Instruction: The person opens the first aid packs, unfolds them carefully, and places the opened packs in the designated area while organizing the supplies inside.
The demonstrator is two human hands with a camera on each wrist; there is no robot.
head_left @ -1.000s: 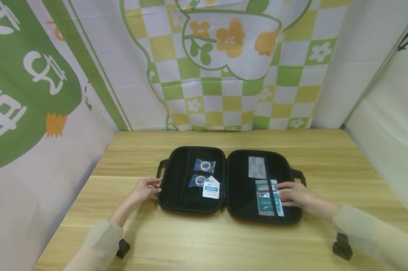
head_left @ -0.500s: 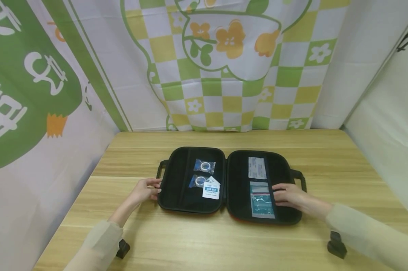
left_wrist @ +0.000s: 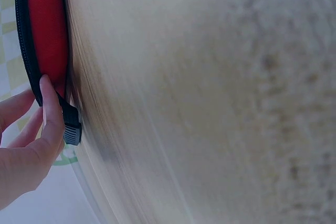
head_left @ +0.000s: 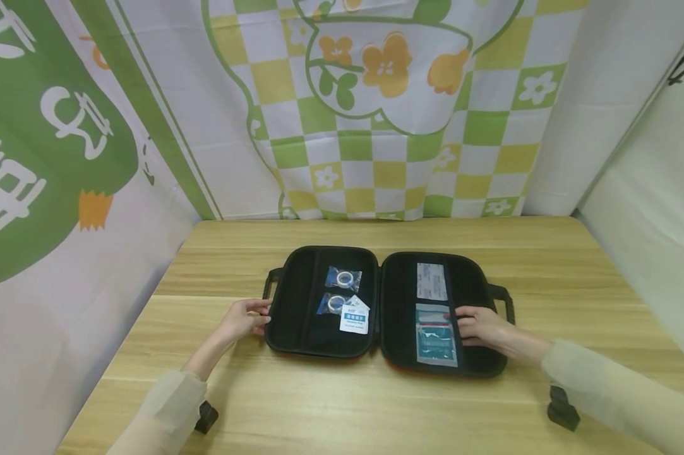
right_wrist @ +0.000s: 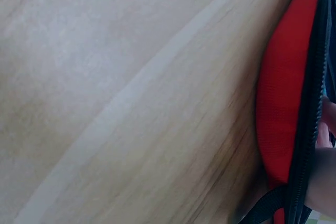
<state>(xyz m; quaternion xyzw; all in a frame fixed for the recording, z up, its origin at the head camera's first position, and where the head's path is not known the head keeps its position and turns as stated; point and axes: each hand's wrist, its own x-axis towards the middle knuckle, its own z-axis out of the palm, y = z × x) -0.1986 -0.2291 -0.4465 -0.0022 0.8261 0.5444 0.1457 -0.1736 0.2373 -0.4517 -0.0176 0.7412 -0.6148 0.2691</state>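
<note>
A black-lined case [head_left: 342,344] with a red shell lies unfolded on the wooden table. My left hand [head_left: 242,321] pinches its left rim beside the handle, with fingers on both sides of the edge in the left wrist view. My right hand [head_left: 484,328] reaches into the right half, fingertips at the right edge of a teal-and-clear flat packet [head_left: 436,338]. Whether they pinch the packet or only touch it is not clear. Above the packet sits a grey-white printed strip [head_left: 431,281]. In the right wrist view the red shell [right_wrist: 286,87] hides most of the right hand.
The case's left half holds two tape rolls in blue wrappers, an upper roll [head_left: 343,279] and a lower roll [head_left: 331,304], and white alcohol pad sachets [head_left: 354,318]. A right handle [head_left: 502,300] sticks out. A patterned curtain [head_left: 376,170] hangs behind the table [head_left: 330,411].
The teal packet has shifted left, out from beneath the dark strap that crossed it. My right hand has moved slightly left with it. The left hand stays on the rim.
</note>
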